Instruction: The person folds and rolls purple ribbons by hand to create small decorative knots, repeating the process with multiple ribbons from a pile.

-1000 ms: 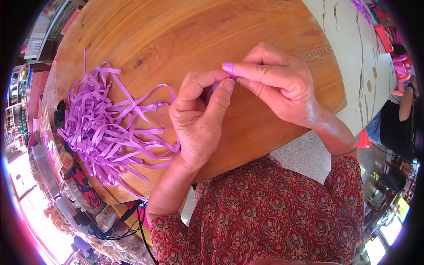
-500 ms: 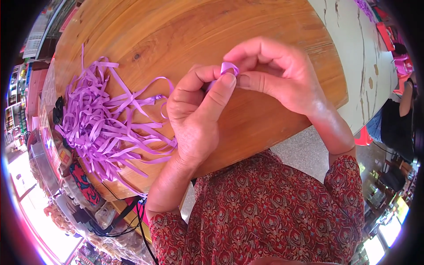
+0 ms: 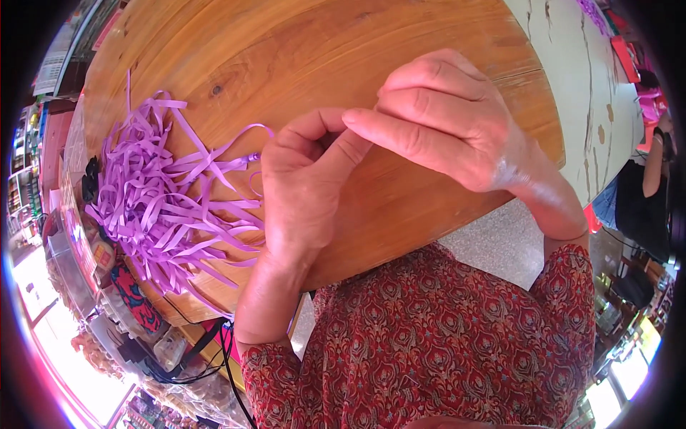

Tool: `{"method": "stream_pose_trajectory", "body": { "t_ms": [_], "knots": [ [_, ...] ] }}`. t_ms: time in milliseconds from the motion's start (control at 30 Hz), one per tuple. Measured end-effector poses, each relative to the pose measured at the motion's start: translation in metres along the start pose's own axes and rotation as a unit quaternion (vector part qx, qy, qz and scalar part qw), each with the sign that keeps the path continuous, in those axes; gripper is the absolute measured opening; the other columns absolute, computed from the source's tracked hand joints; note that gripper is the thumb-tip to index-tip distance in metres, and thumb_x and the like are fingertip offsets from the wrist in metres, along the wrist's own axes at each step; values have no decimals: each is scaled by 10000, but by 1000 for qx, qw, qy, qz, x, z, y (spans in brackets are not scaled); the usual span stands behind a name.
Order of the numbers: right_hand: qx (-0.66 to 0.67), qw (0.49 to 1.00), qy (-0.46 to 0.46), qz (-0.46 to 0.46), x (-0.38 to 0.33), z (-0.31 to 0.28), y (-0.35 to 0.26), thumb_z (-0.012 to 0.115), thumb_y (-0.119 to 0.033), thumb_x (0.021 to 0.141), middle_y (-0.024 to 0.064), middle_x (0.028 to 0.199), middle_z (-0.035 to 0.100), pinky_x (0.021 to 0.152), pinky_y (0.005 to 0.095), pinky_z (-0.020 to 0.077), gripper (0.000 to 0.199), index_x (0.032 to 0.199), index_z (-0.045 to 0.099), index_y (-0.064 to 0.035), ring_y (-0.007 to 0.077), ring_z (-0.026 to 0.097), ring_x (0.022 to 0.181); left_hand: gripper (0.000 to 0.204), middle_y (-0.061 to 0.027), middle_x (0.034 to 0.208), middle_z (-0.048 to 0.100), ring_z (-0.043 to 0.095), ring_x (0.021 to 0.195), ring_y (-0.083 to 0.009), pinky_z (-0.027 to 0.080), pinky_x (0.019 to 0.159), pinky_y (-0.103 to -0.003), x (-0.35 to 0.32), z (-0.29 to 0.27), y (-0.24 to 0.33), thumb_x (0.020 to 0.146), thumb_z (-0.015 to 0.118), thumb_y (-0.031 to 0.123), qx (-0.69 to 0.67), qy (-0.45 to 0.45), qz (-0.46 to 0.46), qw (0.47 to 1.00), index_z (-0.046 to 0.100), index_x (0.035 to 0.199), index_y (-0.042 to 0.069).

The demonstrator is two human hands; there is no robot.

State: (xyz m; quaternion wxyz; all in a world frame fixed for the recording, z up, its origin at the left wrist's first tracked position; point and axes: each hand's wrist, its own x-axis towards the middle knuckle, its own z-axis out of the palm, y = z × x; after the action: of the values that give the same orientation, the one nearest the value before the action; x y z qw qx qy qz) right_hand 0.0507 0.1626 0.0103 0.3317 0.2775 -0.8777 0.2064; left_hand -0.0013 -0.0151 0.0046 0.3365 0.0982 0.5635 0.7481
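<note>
Both hands meet above the middle of the round wooden table (image 3: 236, 43). My left hand (image 3: 304, 186) is closed in a pinch, thumb against forefinger, where a purple ribbon loop showed a moment ago; the fingers now hide it. My right hand (image 3: 443, 114) has its back turned up. Its fingers are bent together and its forefinger tip touches the left thumb and forefinger; what it pinches is hidden. Left of my left hand lies a tangled heap of purple ribbons (image 3: 153, 193). One strand curves from the heap toward that hand, near a small wound ribbon knot (image 3: 253, 157).
A white table (image 3: 600, 107) with dark streaks adjoins on the right, with more purple ribbon (image 3: 592, 14) at its far end. Bags and black cables (image 3: 227, 343) crowd the left edge. Another person (image 3: 639, 200) in dark clothes is at the far right.
My right hand has turned over, back up, and its fingers have closed over the left fingertips, covering the ribbon loop. My left hand has shifted slightly left.
</note>
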Motion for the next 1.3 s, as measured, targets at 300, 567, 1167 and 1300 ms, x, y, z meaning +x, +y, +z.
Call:
{"method": "stream_pose_trajectory", "body": {
  "t_ms": [300, 567, 1167, 1300],
  "knots": [
    [54, 995, -14, -78, 7, -11, 23, 675, -115, 612, 68, 780, 612, 603, 300, 466, 373, 968, 676, -6, 203, 590, 737, 102, -5, 832, 622, 562, 758, -61, 455, 693, -181, 6, -7, -3, 828, 650, 24, -125, -83, -78, 986, 629, 925, 0],
    [159, 979, 14, 126, -1, -10, 12, 772, -80, 636, 87, 805, 600, 605, 280, 458, 317, 919, 655, 3, 211, 581, 728, 137, 5, 850, 608, 557, 753, -50, 473, 667, -190, 4, -1, -5, 819, 673, 63, -102, 2, -11, 995, 611, 930, 13],
    [531, 675, -5, 513, 6, -4, -13, 580, -25, 844, -51, 773, 536, 591, 160, 382, 39, 869, 589, 3, 3, 473, 679, 132, -10, 894, 613, 492, 725, -58, 389, 616, -208, 0, 3, -14, 844, 641, 48, -232, -47, -27, 971, 600, 967, 19],
    [438, 794, 3, 422, -1, 0, -15, 577, 7, 849, -20, 809, 558, 624, 179, 408, 55, 901, 594, 3, 32, 504, 711, 127, -14, 892, 612, 460, 679, -66, 358, 583, -220, 1, 5, -15, 852, 630, 54, -258, -31, -31, 965, 602, 971, 18]
  ]
}}
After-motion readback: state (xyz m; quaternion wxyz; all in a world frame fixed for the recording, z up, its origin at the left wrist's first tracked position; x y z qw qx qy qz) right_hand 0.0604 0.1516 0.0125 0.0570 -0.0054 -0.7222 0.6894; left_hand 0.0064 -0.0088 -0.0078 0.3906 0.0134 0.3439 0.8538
